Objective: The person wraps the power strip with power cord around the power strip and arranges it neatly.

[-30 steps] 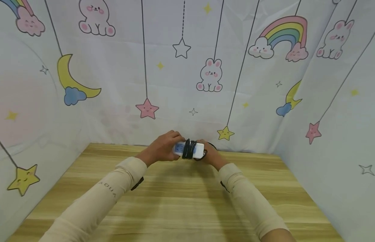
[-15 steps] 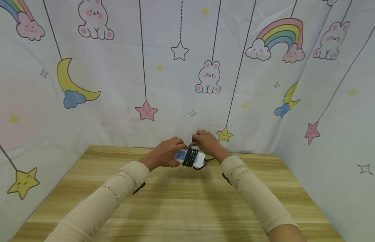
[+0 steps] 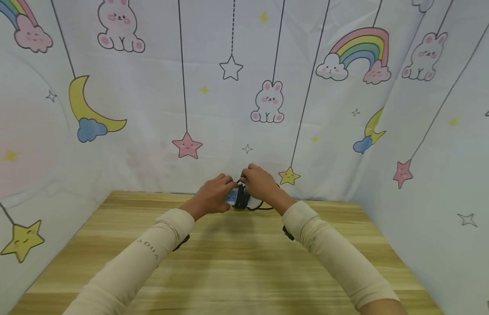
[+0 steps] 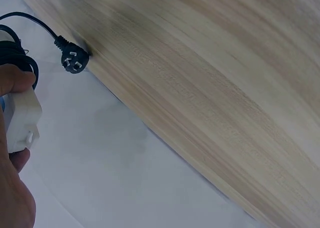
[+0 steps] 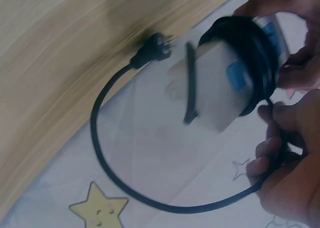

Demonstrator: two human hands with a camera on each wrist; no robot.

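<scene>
A white power strip [image 3: 230, 197] with blue socket faces is held up near the far table edge. Its black cord [image 5: 250, 52] is wound round the middle in several turns. My left hand [image 3: 213, 194] grips the strip's left end, thumb below and fingers above. The right hand [image 3: 262, 181] covers much of the other end in the head view. In the right wrist view, that hand's fingers pinch a loose length of cord right beside the coil. From there the cord loops out to the black plug [image 5: 156, 47], its prongs showing in both wrist views [image 4: 75, 58].
The wood-grain table [image 3: 236, 262] stretches beneath both forearms. Behind it hangs a white cloth [image 3: 149, 109] printed with stars, rabbits and rainbows, with more of it at both sides. A blurred black strip [image 5: 191, 82] crosses the power strip in the right wrist view.
My right hand has come up from behind the power strip's right end to above it, drawing cord along. The left hand keeps its grip, and the strip dipped, then rose slightly.
</scene>
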